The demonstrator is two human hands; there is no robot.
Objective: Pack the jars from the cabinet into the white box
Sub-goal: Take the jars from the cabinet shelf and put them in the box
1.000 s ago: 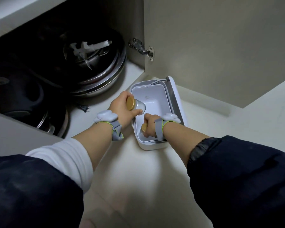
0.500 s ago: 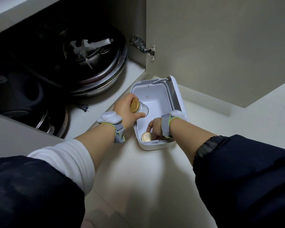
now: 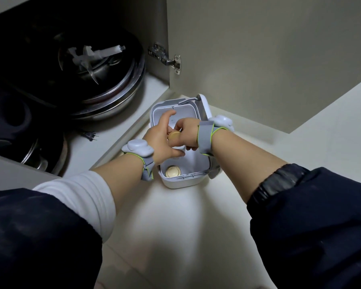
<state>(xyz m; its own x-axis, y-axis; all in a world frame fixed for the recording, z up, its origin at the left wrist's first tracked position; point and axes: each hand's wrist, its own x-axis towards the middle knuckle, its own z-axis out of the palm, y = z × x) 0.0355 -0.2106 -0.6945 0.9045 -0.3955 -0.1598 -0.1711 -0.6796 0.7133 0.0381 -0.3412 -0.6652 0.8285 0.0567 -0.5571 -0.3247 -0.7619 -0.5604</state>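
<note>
right hand (image 3: 187, 132) left boxed jar (image 3: 173, 171) | both hands grip second jar (image 3: 174, 136), body hidden

Dark navy sleeves (image 3: 313, 222) pushed up, white undersleeve (image 3: 79, 197), grey lime-edged wrist straps (image 3: 204, 138) with white pods.
</note>
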